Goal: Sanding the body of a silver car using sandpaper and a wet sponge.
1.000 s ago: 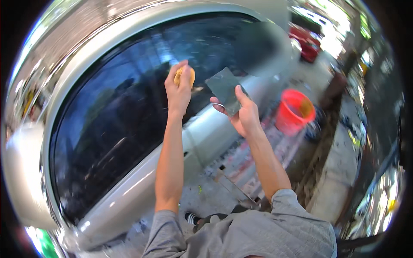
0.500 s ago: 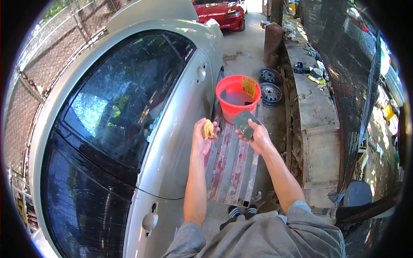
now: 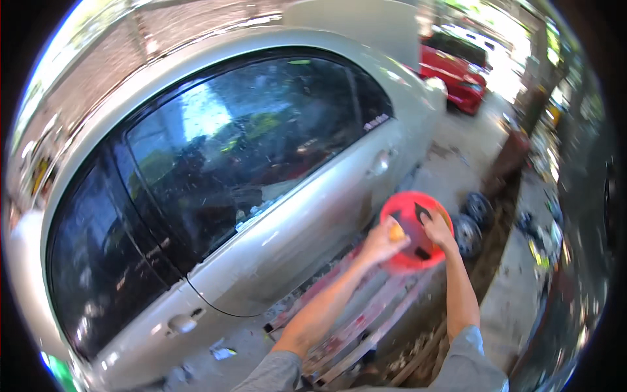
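My left hand (image 3: 382, 244) is closed on a crumpled yellow-tan sponge or cloth (image 3: 396, 232), at the near left rim of a red bucket (image 3: 403, 197). In my right hand (image 3: 436, 228) is a dark sheet (image 3: 422, 211) that looks like sandpaper, held over or just inside the bucket's right side; motion blur hides whether it touches the water. A small dark piece (image 3: 423, 253) shows inside the bucket. Left of my arms stands a silver car (image 3: 307, 215) with dark windows.
The bucket stands on a slatted, paint-stained bench (image 3: 366, 320). Two wheel rims (image 3: 467, 234) lie just right of it. Farther off are a rusty cylinder (image 3: 511, 157) and a red car (image 3: 457, 75). A concrete ledge (image 3: 516, 274) with litter runs along the right.
My view has swung left, so the car fills more of it. Both hands have moved forward to the bucket, the right one bringing the dark sheet over it. Each keeps its hold.
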Action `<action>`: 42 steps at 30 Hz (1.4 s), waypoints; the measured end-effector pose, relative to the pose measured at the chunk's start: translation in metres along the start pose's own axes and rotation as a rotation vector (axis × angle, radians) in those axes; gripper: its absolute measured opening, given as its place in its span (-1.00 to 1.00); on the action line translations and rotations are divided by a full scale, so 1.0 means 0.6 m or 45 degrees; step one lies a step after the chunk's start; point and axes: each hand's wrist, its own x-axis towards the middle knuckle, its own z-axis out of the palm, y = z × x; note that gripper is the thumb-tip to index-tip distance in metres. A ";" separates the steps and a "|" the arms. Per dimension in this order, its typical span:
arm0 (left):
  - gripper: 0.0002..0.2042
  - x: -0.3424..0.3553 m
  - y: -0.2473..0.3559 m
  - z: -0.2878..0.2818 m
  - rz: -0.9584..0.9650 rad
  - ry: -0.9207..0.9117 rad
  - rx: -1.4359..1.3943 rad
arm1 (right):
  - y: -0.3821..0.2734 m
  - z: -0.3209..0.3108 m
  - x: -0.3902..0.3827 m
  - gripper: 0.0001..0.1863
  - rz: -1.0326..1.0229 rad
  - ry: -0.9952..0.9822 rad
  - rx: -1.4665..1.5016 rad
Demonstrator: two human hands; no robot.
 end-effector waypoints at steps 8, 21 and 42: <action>-0.39 0.171 -0.142 0.174 -0.417 -0.782 0.961 | 0.246 0.139 0.172 -0.59 0.238 -0.597 -0.541; -0.83 0.192 -0.207 0.183 -1.069 -0.815 0.627 | 0.108 0.111 0.136 -0.61 -0.007 -1.004 -0.727; -0.82 0.076 0.321 -0.901 1.066 1.012 1.799 | -0.798 0.247 0.121 -0.36 -1.023 0.080 1.146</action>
